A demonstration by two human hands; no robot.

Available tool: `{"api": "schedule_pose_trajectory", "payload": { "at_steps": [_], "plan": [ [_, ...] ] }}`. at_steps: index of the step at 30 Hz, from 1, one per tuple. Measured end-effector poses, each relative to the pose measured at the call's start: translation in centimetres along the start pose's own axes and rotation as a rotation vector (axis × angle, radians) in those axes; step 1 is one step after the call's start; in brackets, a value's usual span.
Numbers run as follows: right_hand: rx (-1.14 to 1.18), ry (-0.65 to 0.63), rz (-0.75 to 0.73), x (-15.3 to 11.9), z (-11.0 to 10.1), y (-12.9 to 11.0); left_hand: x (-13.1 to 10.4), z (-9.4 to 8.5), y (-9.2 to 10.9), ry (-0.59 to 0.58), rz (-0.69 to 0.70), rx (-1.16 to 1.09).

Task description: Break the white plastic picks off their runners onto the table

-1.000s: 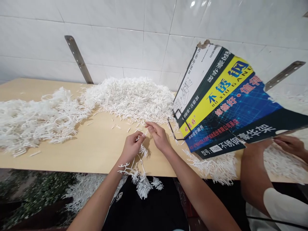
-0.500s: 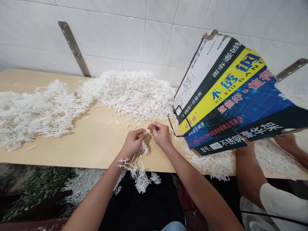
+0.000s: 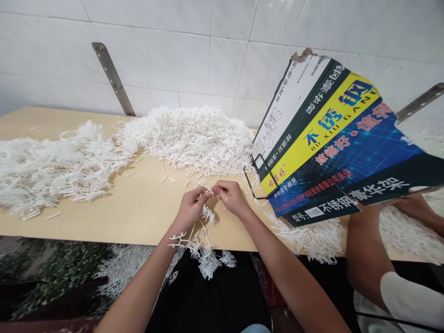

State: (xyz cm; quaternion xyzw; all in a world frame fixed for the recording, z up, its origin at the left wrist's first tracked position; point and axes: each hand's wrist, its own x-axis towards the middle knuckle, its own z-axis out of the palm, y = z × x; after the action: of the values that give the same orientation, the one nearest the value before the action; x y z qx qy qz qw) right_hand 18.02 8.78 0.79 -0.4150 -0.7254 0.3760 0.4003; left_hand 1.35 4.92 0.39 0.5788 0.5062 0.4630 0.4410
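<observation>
Sprig of branched white plastic (image 3: pixel 210 266) hangs below the left hand (image 3: pixel 191 206), its forked stems crossing near the wrist and its tufted ends drooping past the near edge of the wooden tabletop (image 3: pixel 149 208). Left thumb and fingers close on its upper part. Right hand (image 3: pixel 231 196) meets it there, fingertips drawn into a narrow pinch; a white bit shows where the hands meet, too small to tell whether the right grips it.

Handling, judged by eye: very light, since stems dangle from one pinch. Material seems springy rather than limp; forks hold their spread. Surface probably smooth, so a loose grip may slide. Thin joints look the weak spots, likely to snap under bending or twist. Best hold: thumb and forefinger on the main stem, close to a fork; tufts are too fine and would splay or tangle.

Surroundings: heap of short white pieces (image 3: pixel 197 143) just beyond the hands, against the tiled wall (image 3: pixel 149 60); tangle of longer white strands (image 3: pixel 58 166) to the left; printed cardboard panel (image 3: pixel 329 152) leaning up at right, with a co-worker's arm (image 3: pixel 367 245) beyond it.
</observation>
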Motion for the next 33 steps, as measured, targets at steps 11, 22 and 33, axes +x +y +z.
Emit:
{"api": "schedule_pose_trajectory", "payload": {
  "at_steps": [11,22,33],
  "plan": [
    [-0.105,0.323,-0.020,0.7,-0.8,1.0,-0.3,-0.2,-0.1,0.059,-0.054,-0.283],
    [0.117,0.068,-0.031,-0.5,-0.7,0.2,-0.2,0.2,0.1,0.128,-0.045,-0.329],
    [0.266,0.107,0.071,0.4,0.2,0.1,-0.4,0.4,0.4,0.251,0.095,-0.059]
  ]
}}
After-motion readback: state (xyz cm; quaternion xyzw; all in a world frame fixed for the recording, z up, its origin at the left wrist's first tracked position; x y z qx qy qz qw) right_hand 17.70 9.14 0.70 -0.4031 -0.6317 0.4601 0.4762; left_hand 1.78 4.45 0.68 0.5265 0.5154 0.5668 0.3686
